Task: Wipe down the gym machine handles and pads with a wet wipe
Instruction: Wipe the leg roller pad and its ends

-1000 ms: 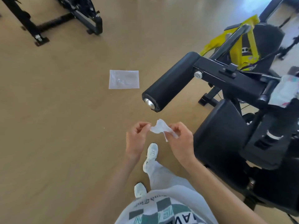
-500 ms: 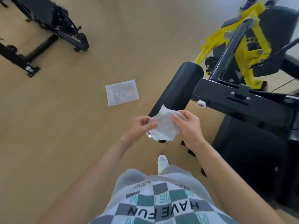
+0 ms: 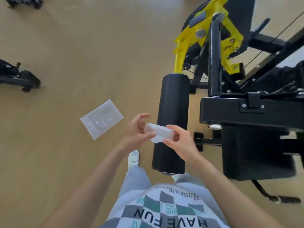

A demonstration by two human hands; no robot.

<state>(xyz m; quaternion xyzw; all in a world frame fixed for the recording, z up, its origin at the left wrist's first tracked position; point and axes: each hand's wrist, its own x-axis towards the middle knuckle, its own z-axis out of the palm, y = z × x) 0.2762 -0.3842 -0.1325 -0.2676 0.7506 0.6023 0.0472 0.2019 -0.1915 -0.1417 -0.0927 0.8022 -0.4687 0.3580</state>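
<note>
A white wet wipe (image 3: 159, 132) is stretched between my two hands just above the black foam roller pad (image 3: 173, 102) of the gym machine. My left hand (image 3: 137, 131) holds the wipe's left end with curled fingers and thumb. My right hand (image 3: 180, 139) pinches its right end. The roller pad runs from near my legs away toward the yellow bracket (image 3: 205, 35). A black seat pad (image 3: 253, 152) sits to the right, under a black steel arm (image 3: 246, 111).
An empty clear wipe packet (image 3: 102, 118) lies on the tan floor left of my hands. Black feet of another machine (image 3: 19, 79) stand at the far left. My white shoe (image 3: 133, 157) is beside the roller's near end.
I have stepped closer and now look straight down on the roller. The wipe, first crumpled, then spread wide, is now folded into a narrower strip between my hands.
</note>
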